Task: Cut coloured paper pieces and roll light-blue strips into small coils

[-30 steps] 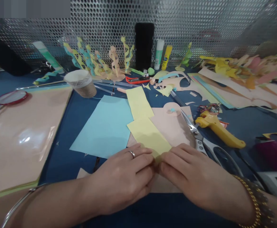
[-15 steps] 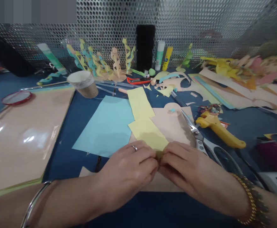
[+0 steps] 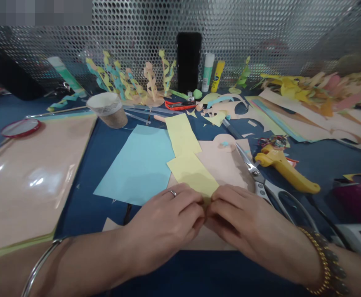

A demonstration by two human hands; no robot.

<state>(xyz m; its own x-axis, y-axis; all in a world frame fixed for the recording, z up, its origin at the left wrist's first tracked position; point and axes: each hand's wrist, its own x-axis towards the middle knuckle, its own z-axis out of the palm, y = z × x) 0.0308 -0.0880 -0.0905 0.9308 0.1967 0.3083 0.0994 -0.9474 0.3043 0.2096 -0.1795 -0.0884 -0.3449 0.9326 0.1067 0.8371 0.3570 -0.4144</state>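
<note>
My left hand point(image 3: 177, 218) and my right hand point(image 3: 239, 218) meet at the near end of a yellow paper strip point(image 3: 192, 171). The fingers of both are closed in a pinch on that end, and the pinched edge is hidden behind them. A second yellow paper piece point(image 3: 183, 134) lies just beyond the strip. Under the strip is a pale pink sheet point(image 3: 226, 161), with a light blue sheet point(image 3: 137, 165) to its left. Scissors point(image 3: 260, 181) lie partly open beside my right hand, their blade tips by a pink paper disc point(image 3: 225, 143).
A yellow glue gun point(image 3: 288, 169) lies right of the scissors. At the back stand a phone point(image 3: 189, 62), glue sticks point(image 3: 208, 72) and curled paper pieces point(image 3: 151, 84). A paper cup point(image 3: 107, 109) and a plastic-covered paper stack point(image 3: 34, 177) are at left, a red cutter point(image 3: 178, 106) behind.
Both hands keep their pinch on the yellow strip, with only a tiny shift of the fingers. The view has moved very slightly; the other things lie as before.
</note>
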